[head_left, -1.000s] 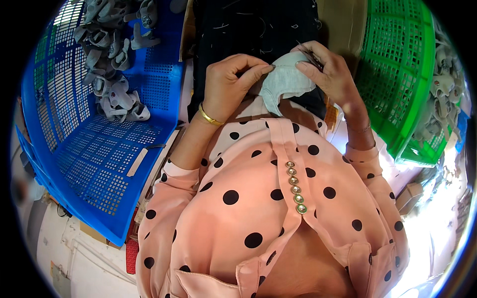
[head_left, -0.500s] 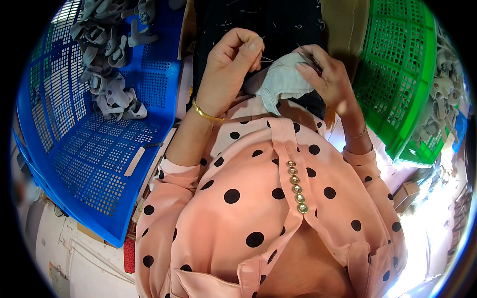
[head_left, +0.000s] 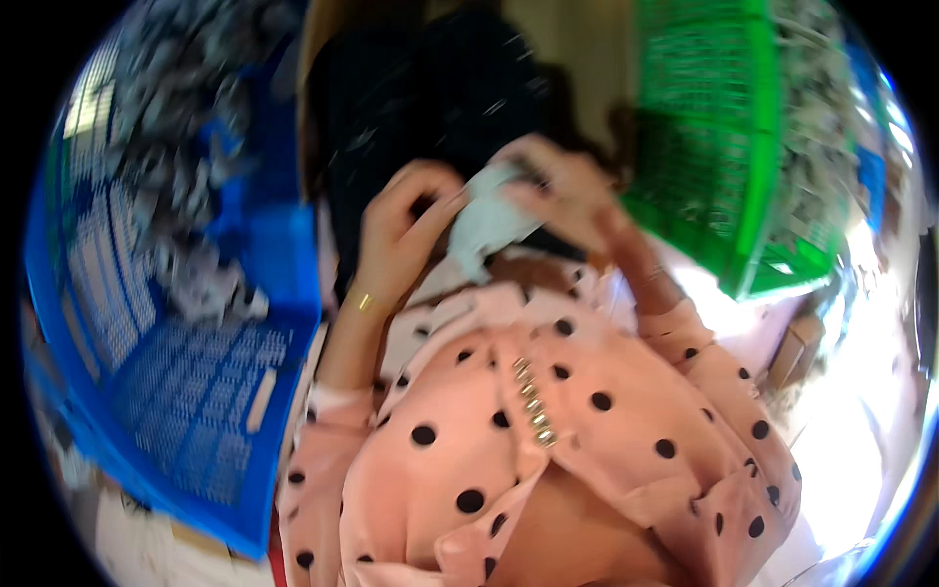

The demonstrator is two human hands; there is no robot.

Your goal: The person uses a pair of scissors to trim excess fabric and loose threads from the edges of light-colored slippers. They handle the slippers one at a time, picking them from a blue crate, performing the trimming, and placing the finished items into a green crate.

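A pale grey fabric piece [head_left: 486,227], shaped like a small shoe upper, is held over my lap, blurred by motion. My right hand [head_left: 567,191] grips its upper right side. Something dark and narrow shows at those fingers, too smeared to name. At the piece's left edge, my left hand [head_left: 413,210] is closed, thumb and curled fingers pinching the fabric there. Whether thread is still between its fingertips cannot be seen.
To the left stands a blue perforated plastic basket [head_left: 279,411] holding a heap of grey fabric pieces [head_left: 201,279]. A green plastic basket [head_left: 753,147] is on the right, with more pale pieces [head_left: 817,137] beyond it. A small cardboard box [head_left: 797,350] sits lower right.
The view has shifted, so everything sits lower and further left. My left hand has come in from a raised position with taut thread to the fabric's edge. My right hand keeps its hold.
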